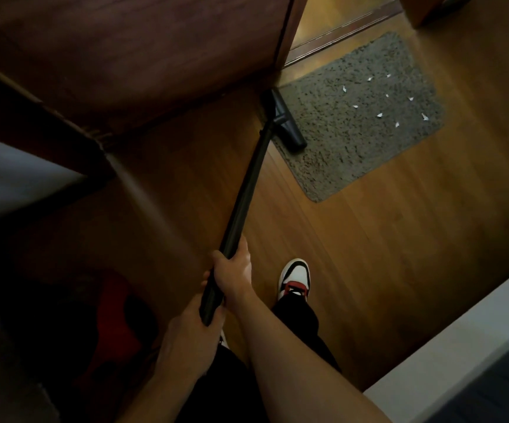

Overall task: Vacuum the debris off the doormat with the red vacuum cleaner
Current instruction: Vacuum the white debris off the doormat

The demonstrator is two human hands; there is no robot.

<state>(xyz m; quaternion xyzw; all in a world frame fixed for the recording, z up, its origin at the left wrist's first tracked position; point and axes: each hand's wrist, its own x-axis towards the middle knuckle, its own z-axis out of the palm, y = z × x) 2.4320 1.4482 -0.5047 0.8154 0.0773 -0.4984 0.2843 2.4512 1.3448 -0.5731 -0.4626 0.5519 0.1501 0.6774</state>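
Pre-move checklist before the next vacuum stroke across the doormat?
1. Grip: ok. Right hand and left hand both hold the wand.
2. Floor head on doormat: ok, at its left edge.
3. Debris cleared: not ok. White scraps lie on the right half, apart from the head.
4. Path to scraps: ok, bare mat between.
5. Suction on: cannot tell; red vacuum body sits in shadow.

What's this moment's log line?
left hand, right hand: grip black vacuum wand | black nozzle: on grey shaggy doormat edge | white paper scraps: on doormat
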